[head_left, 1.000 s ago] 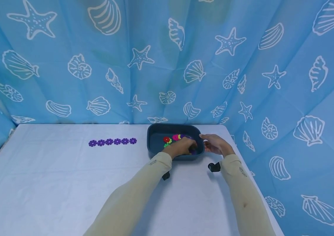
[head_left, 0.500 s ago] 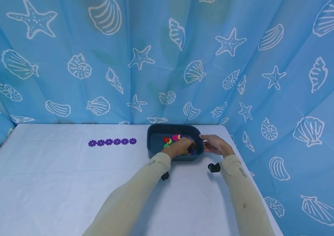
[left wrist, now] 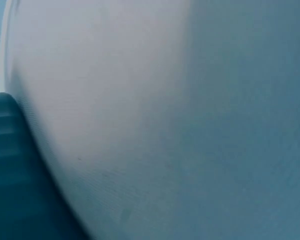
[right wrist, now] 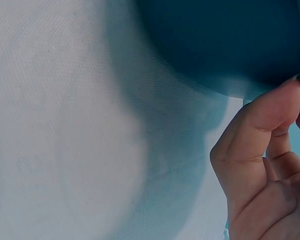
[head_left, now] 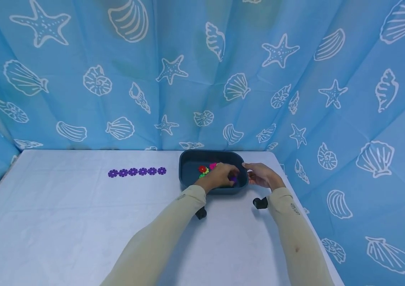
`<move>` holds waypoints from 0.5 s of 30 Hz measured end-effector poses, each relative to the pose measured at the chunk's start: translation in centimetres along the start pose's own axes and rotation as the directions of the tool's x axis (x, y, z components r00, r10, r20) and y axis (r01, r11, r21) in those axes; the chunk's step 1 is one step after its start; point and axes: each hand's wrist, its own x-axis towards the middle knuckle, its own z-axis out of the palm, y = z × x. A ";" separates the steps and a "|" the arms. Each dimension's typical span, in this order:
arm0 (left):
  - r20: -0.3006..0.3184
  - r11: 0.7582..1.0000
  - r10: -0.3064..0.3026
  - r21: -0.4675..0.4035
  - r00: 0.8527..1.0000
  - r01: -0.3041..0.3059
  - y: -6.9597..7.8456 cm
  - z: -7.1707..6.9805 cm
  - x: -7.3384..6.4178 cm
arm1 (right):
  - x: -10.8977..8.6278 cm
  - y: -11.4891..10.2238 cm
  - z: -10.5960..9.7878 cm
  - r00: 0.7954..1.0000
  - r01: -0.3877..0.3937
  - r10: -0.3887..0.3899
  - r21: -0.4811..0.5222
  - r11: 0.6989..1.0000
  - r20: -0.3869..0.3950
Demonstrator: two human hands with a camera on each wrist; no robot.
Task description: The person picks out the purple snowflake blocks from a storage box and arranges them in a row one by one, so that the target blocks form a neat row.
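Observation:
A dark blue-grey plastic tub (head_left: 189, 155) stands at the back right of the table. In it lie small flower-shaped discs: a red disc (head_left: 202, 169), a pink disc (head_left: 213, 165), green and yellow ones, and a blurred purple disc (head_left: 234, 179). My left hand (head_left: 220, 175) reaches into the tub with bent fingers, close to the purple disc; whether they grip it is hidden. At the tub's right end, my right hand (head_left: 262, 174) pinches the rim between thumb and fingers. The right wrist view shows the thumb (right wrist: 277, 107) against the tub's outer wall.
Left of the tub, several purple flower discs (head_left: 137, 172) lie in a straight row on the white tablecloth (head_left: 81, 230). A blue curtain (head_left: 188, 79) with shell and starfish prints hangs behind the table and along its right edge.
My left hand has shifted slightly inside the tub, lifting a little, and more purple shows by its fingertips. The right hand stays at the rim, and the row of discs is unchanged.

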 end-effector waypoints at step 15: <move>-0.182 0.993 0.068 -0.086 0.981 -0.085 0.7 -1.8 -0.4 | 0.0 -0.1 -0.1 1.000 -0.001 0.001 -0.020 1.000 0.003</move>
